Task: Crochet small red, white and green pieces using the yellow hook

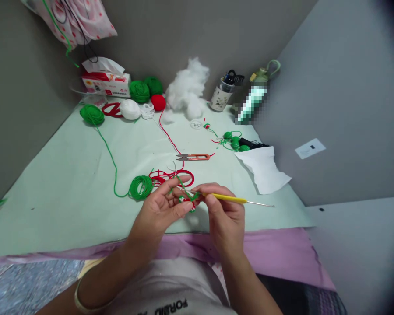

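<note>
— What are the hands doing?
— The left hand (160,210) pinches a little red, white and green ball (188,202) just above the near edge of the desk (68,197). The right hand (225,218) is closed around a yellow hook (231,199), and its front end goes in by the ball.
— What could go wrong?
— The green yarn (140,187) runs to a loose pile touching the red yarn (180,175). A tug could tangle them. If the hook slips out, a loop could come undone.
</note>
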Motion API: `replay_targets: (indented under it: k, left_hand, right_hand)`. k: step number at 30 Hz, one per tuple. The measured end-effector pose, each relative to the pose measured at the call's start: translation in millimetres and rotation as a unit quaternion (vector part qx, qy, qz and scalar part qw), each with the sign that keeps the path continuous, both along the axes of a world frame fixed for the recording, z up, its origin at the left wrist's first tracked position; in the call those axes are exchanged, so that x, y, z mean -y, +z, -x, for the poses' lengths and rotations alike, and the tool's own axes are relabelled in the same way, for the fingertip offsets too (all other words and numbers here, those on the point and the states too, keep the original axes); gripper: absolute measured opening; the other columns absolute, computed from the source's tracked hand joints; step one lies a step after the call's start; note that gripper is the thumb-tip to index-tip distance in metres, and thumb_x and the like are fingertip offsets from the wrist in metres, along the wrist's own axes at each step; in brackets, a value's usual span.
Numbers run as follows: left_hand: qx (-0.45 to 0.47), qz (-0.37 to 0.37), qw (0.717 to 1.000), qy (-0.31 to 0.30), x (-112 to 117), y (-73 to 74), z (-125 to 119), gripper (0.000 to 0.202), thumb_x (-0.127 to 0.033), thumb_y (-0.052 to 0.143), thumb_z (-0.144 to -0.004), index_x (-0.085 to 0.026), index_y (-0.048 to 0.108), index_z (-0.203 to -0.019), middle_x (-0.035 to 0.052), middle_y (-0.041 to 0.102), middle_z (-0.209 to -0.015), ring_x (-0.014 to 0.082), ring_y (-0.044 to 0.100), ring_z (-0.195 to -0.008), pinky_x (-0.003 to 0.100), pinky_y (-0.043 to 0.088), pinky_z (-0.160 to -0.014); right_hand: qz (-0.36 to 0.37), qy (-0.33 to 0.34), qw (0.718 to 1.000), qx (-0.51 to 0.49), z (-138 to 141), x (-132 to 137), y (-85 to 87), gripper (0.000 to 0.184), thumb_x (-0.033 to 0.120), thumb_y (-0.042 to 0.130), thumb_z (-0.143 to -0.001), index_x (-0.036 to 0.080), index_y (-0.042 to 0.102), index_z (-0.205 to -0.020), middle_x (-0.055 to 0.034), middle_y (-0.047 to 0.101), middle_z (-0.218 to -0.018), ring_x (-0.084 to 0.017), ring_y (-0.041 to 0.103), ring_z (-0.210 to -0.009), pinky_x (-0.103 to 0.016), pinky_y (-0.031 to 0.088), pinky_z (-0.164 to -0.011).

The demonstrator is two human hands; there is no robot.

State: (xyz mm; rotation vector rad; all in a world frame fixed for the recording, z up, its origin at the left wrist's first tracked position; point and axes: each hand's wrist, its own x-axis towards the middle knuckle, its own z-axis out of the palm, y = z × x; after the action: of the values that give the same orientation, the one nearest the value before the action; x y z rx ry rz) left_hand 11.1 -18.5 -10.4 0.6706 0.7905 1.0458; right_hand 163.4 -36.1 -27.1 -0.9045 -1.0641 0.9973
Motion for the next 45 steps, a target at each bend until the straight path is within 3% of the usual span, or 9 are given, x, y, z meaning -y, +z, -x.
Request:
replay_targets:
  k: [14, 21, 25, 29, 33, 36, 39, 42, 45]
  left_hand:
    - [-0.001, -0.015, 1.000, 0.009, -2.6, -3.4, -0.2, 0.042, -0.025, 0.091, -0.080, -0.024, 0.080, -0.120, 0.0009, 0.070, -0.091, 0.0116, 0.063, -0.074, 0.020, 0.051, -0.060]
    - [-0.002, -0.025, 1.000, 0.013, -3.4, -5.6, -0.6, 0.049, -0.016, 0.092, -0.075, -0.026, 0.079, -0.121, -0.0037, 0.068, -0.085, 0.0089, 0.063, -0.067, 0.020, 0.055, -0.063]
    - [-0.049, -0.060, 0.997, 0.019, -11.2, -2.6, 10.9, 0.050, -0.027, 0.091, -0.083, -0.029, 0.076, -0.130, 0.0011, 0.077, -0.109, 0.0117, 0.068, -0.086, 0.021, 0.058, -0.079]
    - [-0.054, -0.054, 0.995, 0.058, -23.3, 5.7, 28.0, 0.042, -0.041, 0.082, -0.091, -0.029, 0.076, -0.132, 0.0057, 0.073, -0.141, 0.0142, 0.070, -0.097, 0.022, 0.057, -0.080]
    - [-0.081, -0.066, 0.994, 0.036, -36.5, 10.2, 46.6, 0.032, -0.047, 0.073, -0.096, -0.028, 0.082, -0.121, 0.0074, 0.078, -0.132, 0.0195, 0.071, -0.098, 0.029, 0.058, -0.083]
    - [-0.260, -0.163, 0.952, 0.017, -46.4, 11.0, 63.4, 0.022, -0.045, 0.080, -0.090, -0.025, 0.086, -0.095, 0.0081, 0.081, -0.113, 0.0222, 0.069, -0.091, 0.030, 0.055, -0.079]
    - [-0.373, -0.239, 0.885, 0.145, -50.5, 15.1, 75.1, 0.014, -0.037, 0.087, -0.083, -0.026, 0.083, -0.092, 0.0053, 0.073, -0.126, 0.0245, 0.065, -0.103, 0.029, 0.053, -0.079]
    - [-0.286, -0.246, 0.914, 0.147, -43.6, 20.0, 68.6, 0.020, -0.042, 0.076, -0.094, -0.025, 0.079, -0.103, 0.0075, 0.070, -0.132, 0.0273, 0.064, -0.117, 0.031, 0.055, -0.080]
    - [-0.199, -0.256, 0.944, 0.055, -31.1, 18.2, 44.1, 0.035, -0.053, 0.071, -0.097, -0.025, 0.076, -0.118, 0.0086, 0.071, -0.128, 0.0263, 0.063, -0.119, 0.034, 0.051, -0.100]
  right_hand:
    - [0.005, 0.002, 1.000, -0.005, 4.3, 1.2, -0.7, 0.016, 0.028, 0.071, -0.101, 0.035, 0.083, -0.109, -0.0002, 0.072, -0.099, -0.013, 0.068, -0.086, -0.027, 0.056, -0.078]
    - [0.004, -0.027, 0.999, 0.042, 10.2, 4.2, -0.8, 0.013, 0.021, 0.084, -0.089, 0.032, 0.084, -0.096, -0.0011, 0.071, -0.095, -0.017, 0.067, -0.093, -0.029, 0.055, -0.078]
    - [0.013, 0.003, 1.000, 0.004, 3.5, 3.7, -0.6, 0.013, 0.019, 0.083, -0.089, 0.031, 0.082, -0.094, -0.0004, 0.070, -0.093, -0.015, 0.066, -0.086, -0.028, 0.054, -0.073]
    - [0.042, 0.051, 0.997, -0.045, -1.1, 1.4, 3.1, 0.008, 0.021, 0.085, -0.087, 0.028, 0.081, -0.089, -0.0007, 0.069, -0.089, -0.015, 0.064, -0.079, -0.026, 0.053, -0.066]
    - [0.066, 0.059, 0.994, -0.069, -1.1, -2.0, 7.3, 0.008, 0.025, 0.088, -0.083, 0.026, 0.080, -0.083, -0.0006, 0.068, -0.084, -0.014, 0.061, -0.072, -0.024, 0.051, -0.058]
    - [0.058, 0.043, 0.996, -0.058, -2.7, -2.7, 9.7, 0.009, 0.026, 0.088, -0.081, 0.026, 0.080, -0.081, -0.0004, 0.068, -0.082, -0.014, 0.062, -0.074, -0.026, 0.052, -0.064]
    - [0.060, 0.042, 0.996, -0.052, -5.1, -1.8, 11.5, 0.009, 0.026, 0.088, -0.080, 0.026, 0.080, -0.080, -0.0006, 0.069, -0.081, -0.015, 0.062, -0.074, -0.027, 0.052, -0.063]
    - [0.054, 0.064, 0.995, -0.058, -5.2, -0.4, 12.0, 0.008, 0.024, 0.087, -0.082, 0.027, 0.080, -0.082, -0.0002, 0.069, -0.082, -0.014, 0.062, -0.074, -0.025, 0.051, -0.061]
    - [0.036, 0.085, 0.995, -0.049, -3.9, 1.4, 12.0, 0.009, 0.022, 0.087, -0.084, 0.028, 0.081, -0.085, -0.0004, 0.070, -0.083, -0.015, 0.063, -0.076, -0.025, 0.052, -0.063]
